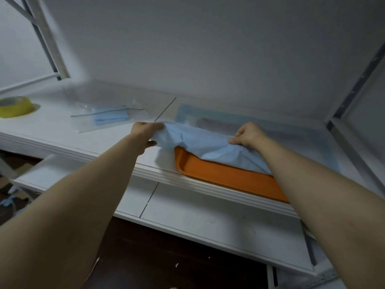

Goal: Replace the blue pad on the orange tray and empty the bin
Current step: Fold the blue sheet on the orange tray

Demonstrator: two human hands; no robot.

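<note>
Bare forearms (104, 184); left hand (145, 134), right hand (250, 135), fingers (235, 141) tight on blue pad (198, 142) over orange tray (218, 174).

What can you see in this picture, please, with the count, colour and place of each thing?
blue pad: one, light blue, crumpled, held up over the far part of the tray
orange tray: one, orange, at the front edge of the upper shelf, right of middle
clear bag: one, transparent with a folded blue piece inside, flat on the shelf left of the tray
tape roll: one, yellow, far left on the shelf
blue-edged sheet: one, pale blue, flat behind the tray
upper shelf: one, white
lower shelf: one, white, below
left hand: one, grips the pad's left end
right hand: one, pinches the pad's right part
</note>
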